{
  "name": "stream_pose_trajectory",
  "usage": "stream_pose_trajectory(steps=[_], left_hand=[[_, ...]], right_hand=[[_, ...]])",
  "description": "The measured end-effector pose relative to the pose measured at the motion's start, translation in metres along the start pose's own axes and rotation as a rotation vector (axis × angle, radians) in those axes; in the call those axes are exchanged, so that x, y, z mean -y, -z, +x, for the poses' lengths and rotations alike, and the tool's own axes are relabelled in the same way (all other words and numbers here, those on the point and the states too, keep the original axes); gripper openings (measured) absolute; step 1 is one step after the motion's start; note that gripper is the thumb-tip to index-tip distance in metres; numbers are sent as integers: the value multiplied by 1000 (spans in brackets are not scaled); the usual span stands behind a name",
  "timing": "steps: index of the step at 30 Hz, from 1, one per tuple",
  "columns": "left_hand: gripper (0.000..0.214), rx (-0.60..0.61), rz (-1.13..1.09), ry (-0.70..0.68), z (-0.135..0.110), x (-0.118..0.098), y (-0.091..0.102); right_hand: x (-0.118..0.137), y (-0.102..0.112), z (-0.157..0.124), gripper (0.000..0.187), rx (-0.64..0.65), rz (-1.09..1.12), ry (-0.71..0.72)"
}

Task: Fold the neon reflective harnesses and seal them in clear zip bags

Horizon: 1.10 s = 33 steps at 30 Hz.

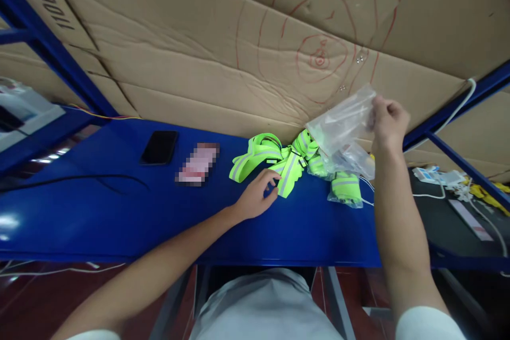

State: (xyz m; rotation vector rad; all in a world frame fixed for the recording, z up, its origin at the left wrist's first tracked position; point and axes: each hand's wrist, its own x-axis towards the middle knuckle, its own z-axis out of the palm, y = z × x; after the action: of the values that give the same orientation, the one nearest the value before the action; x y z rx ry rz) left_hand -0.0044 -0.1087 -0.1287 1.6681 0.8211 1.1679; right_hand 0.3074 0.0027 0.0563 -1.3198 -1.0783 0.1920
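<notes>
My right hand (389,119) is raised at the right, its fingers closed on the edge of a clear plastic bag (342,119). The bag hangs slanting down to the left, above a pile of neon-green straps. My left hand (258,194) rests low over the blue table, thumb and forefinger curved and apart, at the edge of a neon-green reflective strap (292,170) with a grey stripe and a black buckle. One loop of strap (258,151) spreads out behind it. A rolled green strap in clear wrapping (346,188) lies to the right.
On the blue table (119,212) lie a black phone (159,147) and a blurred-out pinkish item (198,164). Behind rises a cardboard wall (179,53) with red rings drawn on it. Blue frame posts (59,48) flank the table; white cables (454,109) run at the right.
</notes>
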Motion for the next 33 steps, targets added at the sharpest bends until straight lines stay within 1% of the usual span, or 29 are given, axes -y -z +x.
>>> stream_pose_trajectory(steps=[2, 4, 5, 6, 7, 9, 10, 11, 12, 13, 15, 16, 19, 21, 23, 25, 27, 28, 29, 30, 32, 33], left_hand=[[29, 93, 187, -137, -5, -6, -2], [30, 186, 397, -276, -9, -8, -4], [30, 220, 478, -325, -10, -7, -4], [30, 239, 528, -352, -11, -6, -5], [30, 244, 563, -369, -11, -5, -5], [30, 226, 607, -385, -10, -1, -5], [30, 206, 619, -387, -9, 0, -4], [30, 184, 626, -387, -8, 1, -3], [30, 157, 633, -384, -6, 1, -1], [30, 129, 642, -377, -5, 0, 0], [30, 71, 660, -354, -3, -1, 4], [30, 51, 664, -342, -2, -1, 5], [30, 23, 656, -323, 0, 0, 8], [30, 16, 655, -319, 1, 2, 8], [30, 6, 662, -315, 1, 3, 7], [30, 4, 664, -311, 1, 3, 7], [30, 5, 649, -302, 1, 1, 8], [30, 7, 630, -291, 1, 0, 8], [29, 8, 598, -277, 0, -2, 8], [28, 11, 547, -257, 0, -3, 8], [24, 26, 373, -177, 1, -7, 7], [23, 47, 232, -102, 1, -9, 6]], right_hand=[[-19, 12, -3, 20, 25, 15, -92], [-37, 20, -16, 24, 115, 21, -144], [-45, 22, -25, 30, 184, 28, -167], [-51, 23, -36, 37, 260, 36, -191], [-57, 23, -48, 44, 368, 23, -197], [-67, 24, -73, 56, 634, -65, -162], [-71, 25, -87, 57, 781, -146, -109], [-75, 26, -101, 55, 885, -212, -61], [-80, 27, -114, 49, 954, -272, -13], [-85, 27, -127, 42, 977, -317, 28], [-95, 27, -147, 35, 927, -390, 87], [-100, 27, -155, 36, 883, -432, 116], [-112, 22, -161, 54, 708, -565, 197], [-116, 18, -154, 54, 608, -677, 281], [-116, 18, -143, 43, 533, -750, 347], [-110, 23, -130, 36, 443, -756, 344], [-99, 35, -119, 41, 296, -760, 308], [-93, 42, -114, 46, 212, -752, 288], [-88, 50, -110, 49, 137, -697, 257], [-82, 56, -107, 48, 83, -589, 215], [-74, 65, -107, 45, 40, -331, 124], [-71, 66, -110, 43, 48, -208, 74]])
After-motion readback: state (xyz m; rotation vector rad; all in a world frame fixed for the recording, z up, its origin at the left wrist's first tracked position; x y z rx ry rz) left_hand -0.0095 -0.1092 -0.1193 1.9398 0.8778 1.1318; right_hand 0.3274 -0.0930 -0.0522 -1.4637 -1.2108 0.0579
